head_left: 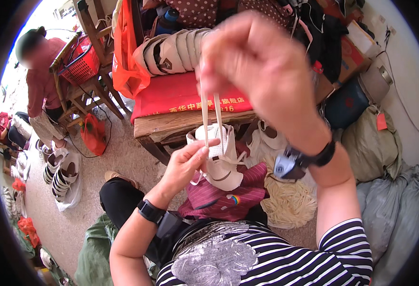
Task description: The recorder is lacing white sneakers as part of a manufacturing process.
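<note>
A cream shoe (224, 175) lies on the maroon striped cloth (204, 202) over my lap. Up from the shoe run two strands of a pale shoelace (204, 112), pulled taut. My right hand (254, 57) is raised high above the shoe, blurred by motion, its fingers closed round the upper part of the lace. Lower down, my left hand (183, 167) pinches a strand between thumb and forefinger beside the shoe's opening. A loose lace end hangs at the shoe's side.
Ahead stands a wooden bench (147, 131) with a red cloth (171, 95) and a row of nested beige shoe pieces (181, 50). A heap of cream laces (288, 202) lies to the right, near grey sacks (385, 214). Another person (47, 71) sits far left, past several shoes (64, 178).
</note>
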Demonstrator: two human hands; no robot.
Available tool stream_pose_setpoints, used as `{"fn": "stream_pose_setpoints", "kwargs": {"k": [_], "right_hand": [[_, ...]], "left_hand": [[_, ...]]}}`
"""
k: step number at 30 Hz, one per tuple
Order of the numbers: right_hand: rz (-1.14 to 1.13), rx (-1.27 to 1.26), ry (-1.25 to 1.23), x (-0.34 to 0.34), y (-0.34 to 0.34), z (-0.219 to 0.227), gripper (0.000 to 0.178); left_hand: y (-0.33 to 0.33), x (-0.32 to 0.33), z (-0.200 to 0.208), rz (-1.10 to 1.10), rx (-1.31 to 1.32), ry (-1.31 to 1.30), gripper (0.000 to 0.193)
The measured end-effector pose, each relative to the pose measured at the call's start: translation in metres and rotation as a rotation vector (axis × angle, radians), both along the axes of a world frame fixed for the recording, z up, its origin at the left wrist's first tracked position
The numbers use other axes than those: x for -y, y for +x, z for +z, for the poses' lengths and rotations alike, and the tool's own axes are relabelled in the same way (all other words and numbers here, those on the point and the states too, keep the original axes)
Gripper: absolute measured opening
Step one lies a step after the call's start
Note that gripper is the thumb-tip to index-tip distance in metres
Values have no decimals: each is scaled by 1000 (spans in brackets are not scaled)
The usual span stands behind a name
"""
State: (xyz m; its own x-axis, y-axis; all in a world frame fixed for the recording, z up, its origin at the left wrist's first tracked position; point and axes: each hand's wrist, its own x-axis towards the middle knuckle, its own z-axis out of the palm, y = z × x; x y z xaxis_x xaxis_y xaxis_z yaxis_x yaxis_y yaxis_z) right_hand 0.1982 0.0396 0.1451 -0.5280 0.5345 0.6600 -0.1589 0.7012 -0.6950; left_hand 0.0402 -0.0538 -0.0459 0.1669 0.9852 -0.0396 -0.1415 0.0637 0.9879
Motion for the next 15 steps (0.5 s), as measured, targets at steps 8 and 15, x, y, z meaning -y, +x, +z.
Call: {"fn": "stream_pose_setpoints", "kwargs": {"k": [8,15], "right_hand": [[115,126,-258,-75,-9,22,12],[-240,747,353,-34,37,-75,15]], "left_hand": [[5,42,114,-578,-25,129,31],[-12,28,128,41,-38,219,42]]}}
